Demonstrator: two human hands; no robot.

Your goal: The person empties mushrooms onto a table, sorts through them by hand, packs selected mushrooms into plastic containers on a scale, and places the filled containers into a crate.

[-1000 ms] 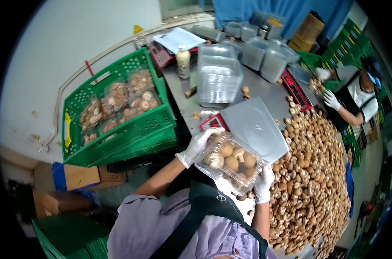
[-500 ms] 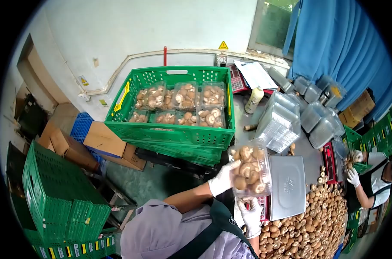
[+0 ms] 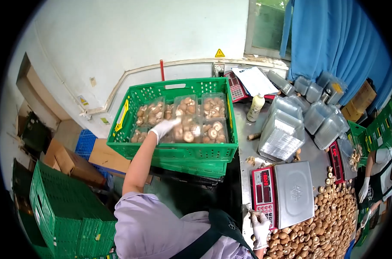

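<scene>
My left hand (image 3: 165, 128), in a white glove, is over the green crate (image 3: 183, 152) with its fingers on a clear box of mushrooms (image 3: 189, 131), slightly blurred. Around that box, more packed mushroom boxes (image 3: 213, 107) fill the crate. Down at the front edge of the metal table, my right hand (image 3: 260, 224), also gloved, is beside the keypad of the red scale (image 3: 264, 192). Its fingers are bent downward, and what they may hold is too small to tell. Nothing rests on the scale's grey plate (image 3: 295, 194).
Loose mushrooms (image 3: 316, 224) are heaped at the lower right. Stacked empty clear boxes (image 3: 282, 129), a bottle (image 3: 255, 108) and papers (image 3: 254, 81) are on the table. A person (image 3: 377, 181) stands at far right by another scale (image 3: 336, 162). Green crates (image 3: 66, 207) are stacked lower left.
My left hand has carried the mushroom box left from in front of me into the crate. My right hand has come away from the box to beside the scale. The view has turned left.
</scene>
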